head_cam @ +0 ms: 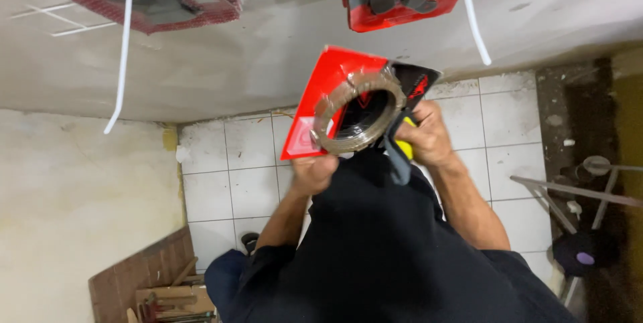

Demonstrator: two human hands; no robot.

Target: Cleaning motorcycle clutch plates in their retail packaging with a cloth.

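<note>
Left hand fingers are clamped on the lower edge of a red package bearing a brown friction ring. Right hand grips a yellow-handled tool, possibly a cutter, beside the package.

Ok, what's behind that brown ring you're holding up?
Behind the brown ring sits a red and black package, seen through the ring's opening too. The left hand grips below, the right hand beside. The package's back is hidden.

Red-and-black package, brownish ring, white tiled floor.
</note>
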